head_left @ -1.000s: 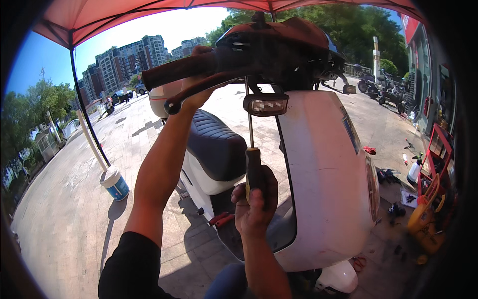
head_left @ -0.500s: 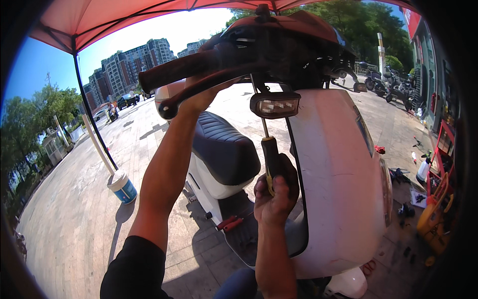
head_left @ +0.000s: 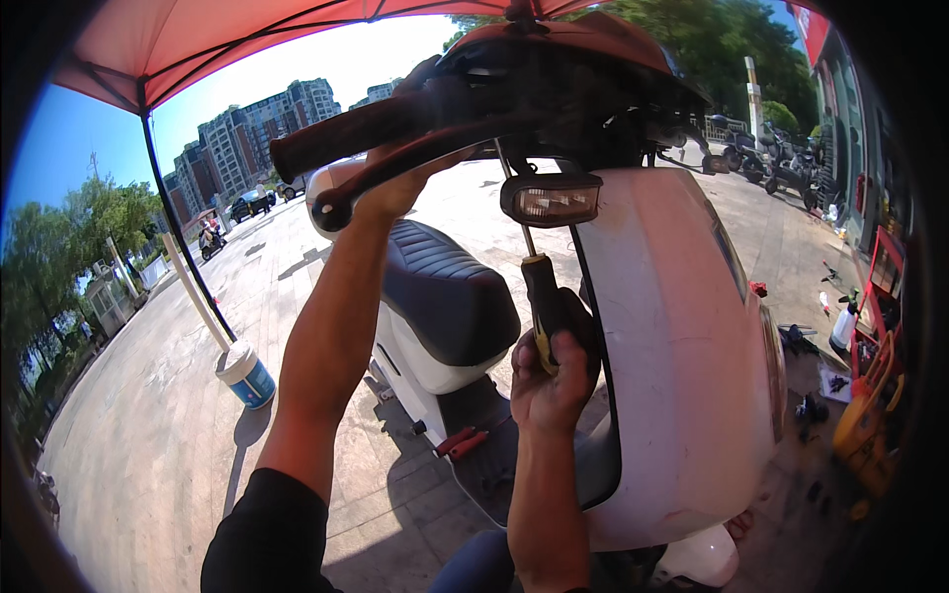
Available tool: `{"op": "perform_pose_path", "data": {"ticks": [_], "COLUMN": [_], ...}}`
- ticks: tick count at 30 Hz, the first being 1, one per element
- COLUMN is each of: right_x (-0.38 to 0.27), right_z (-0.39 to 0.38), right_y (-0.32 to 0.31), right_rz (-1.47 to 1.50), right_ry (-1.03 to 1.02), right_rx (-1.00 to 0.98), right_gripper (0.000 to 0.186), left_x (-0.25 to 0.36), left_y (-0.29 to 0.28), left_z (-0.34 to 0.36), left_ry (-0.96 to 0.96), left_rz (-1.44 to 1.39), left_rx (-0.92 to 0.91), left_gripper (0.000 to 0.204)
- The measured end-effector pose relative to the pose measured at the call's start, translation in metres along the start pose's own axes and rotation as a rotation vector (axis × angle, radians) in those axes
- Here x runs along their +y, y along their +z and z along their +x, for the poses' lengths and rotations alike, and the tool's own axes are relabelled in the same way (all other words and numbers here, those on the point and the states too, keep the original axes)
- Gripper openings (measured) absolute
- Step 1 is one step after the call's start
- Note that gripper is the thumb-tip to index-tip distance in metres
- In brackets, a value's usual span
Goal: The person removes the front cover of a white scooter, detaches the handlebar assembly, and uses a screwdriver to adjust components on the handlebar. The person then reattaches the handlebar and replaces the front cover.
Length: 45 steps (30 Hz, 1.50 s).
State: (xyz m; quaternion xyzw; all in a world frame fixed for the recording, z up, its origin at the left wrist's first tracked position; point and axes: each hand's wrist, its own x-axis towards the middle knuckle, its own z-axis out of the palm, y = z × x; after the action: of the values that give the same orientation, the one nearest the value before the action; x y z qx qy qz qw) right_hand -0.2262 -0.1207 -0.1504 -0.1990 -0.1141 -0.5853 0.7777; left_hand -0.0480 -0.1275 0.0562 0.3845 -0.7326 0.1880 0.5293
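My left hand [head_left: 393,191] reaches up behind the brake lever [head_left: 405,160] and dark handlebar grip [head_left: 326,143] of a white scooter [head_left: 672,376]; its fingers are largely hidden. My right hand [head_left: 554,371] holds a black-and-yellow screwdriver [head_left: 542,296] upright. The shaft runs up past a small lamp [head_left: 549,201] into the dark underside of the handlebar housing [head_left: 603,114]; the tip is hidden. A ribbed black seat [head_left: 445,287] lies behind my hands, and red-handled tools [head_left: 460,445] rest on the footboard.
A red canopy [head_left: 178,49] stands on a pole [head_left: 183,227] beside a bucket [head_left: 247,381]. Parked scooters [head_left: 781,163] line the right side near a red rack [head_left: 880,296], a spray bottle [head_left: 842,326], a yellow machine [head_left: 860,435] and loose parts. Buildings and trees stand behind.
The screwdriver in my right hand has moved a little upward under the housing. The whole view has shifted slightly, with the scooter farther right in it. My left hand stays behind the lever.
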Motion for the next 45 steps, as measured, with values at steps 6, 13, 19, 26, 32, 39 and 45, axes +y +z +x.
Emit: {"op": "perform_pose_path", "data": {"ticks": [6,13,19,26,32,39,45], "right_x": [0.006,0.010,0.008,0.015,0.033,0.036,0.034], "right_z": [-0.001,0.012,-0.003,0.023,0.062,0.079,0.092], "right_y": [0.005,0.002,0.001,-0.018,-0.008,0.006,0.018], "right_rz": [0.057,-0.027,-0.053,-0.001,0.282,0.464,0.354], "right_ry": [0.027,-0.039,-0.048,-0.082,0.045,0.039,0.127], "right_rx": [0.085,0.070,0.128,0.007,-0.212,-0.167,0.044], "right_gripper": [0.033,0.033,0.038,0.029,0.024,0.034,0.045], "left_x": [-0.003,-0.032,-0.013,0.014,0.014,0.003,-0.010], "left_y": [-0.012,-0.033,-0.016,-0.011,-0.011,-0.016,-0.013], "left_z": [0.006,0.003,-0.004,0.005,0.007,0.008,0.007], "left_ry": [0.466,0.657,-0.233,0.081,0.166,0.190,0.174], "left_rz": [0.665,0.878,0.072,0.077,0.339,0.162,0.102], "left_rx": [-0.129,-0.074,0.006,-0.120,-0.081,-0.182,-0.121], "left_gripper": [0.022,0.026,0.025,0.033,0.035,0.036,0.036]}}
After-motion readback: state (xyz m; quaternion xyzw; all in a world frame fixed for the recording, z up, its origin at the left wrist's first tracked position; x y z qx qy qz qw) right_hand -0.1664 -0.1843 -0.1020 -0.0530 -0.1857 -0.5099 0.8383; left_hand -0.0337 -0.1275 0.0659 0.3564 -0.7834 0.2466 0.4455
